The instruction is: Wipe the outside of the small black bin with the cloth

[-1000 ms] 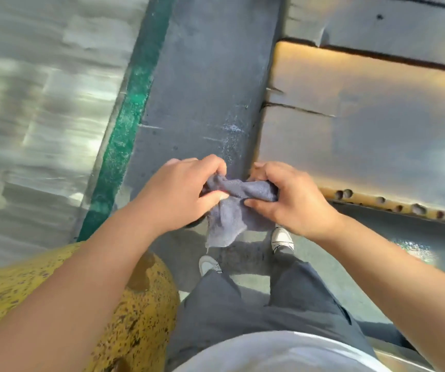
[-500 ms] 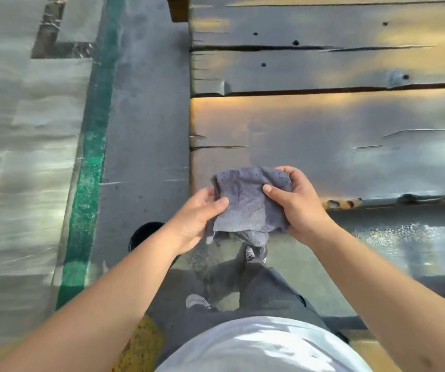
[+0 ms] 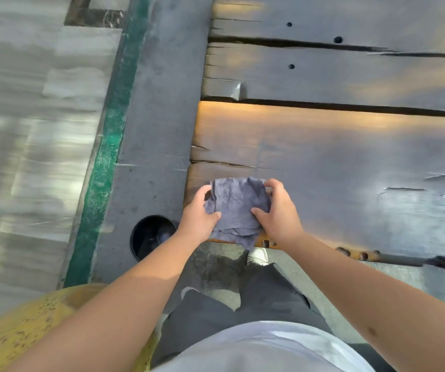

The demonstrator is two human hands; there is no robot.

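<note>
Cloth (image 3: 238, 208) stretched between both hands over wooden bench (image 3: 323, 162). Left hand (image 3: 198, 217) and right hand (image 3: 280, 213) pinching opposite edges, thumbs on top. Small black bin (image 3: 150, 236) upright on concrete floor (image 3: 159, 130), down-left of fingers, nearest left hand, untouched. Forearms extended forward, level.

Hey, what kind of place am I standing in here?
Probably outdoors, maybe a dock or yard: weathered wooden planks with bolt holes, a concrete curb with a green painted stripe, and a chipped yellow bollard. A small black bin stands on the concrete.
</note>
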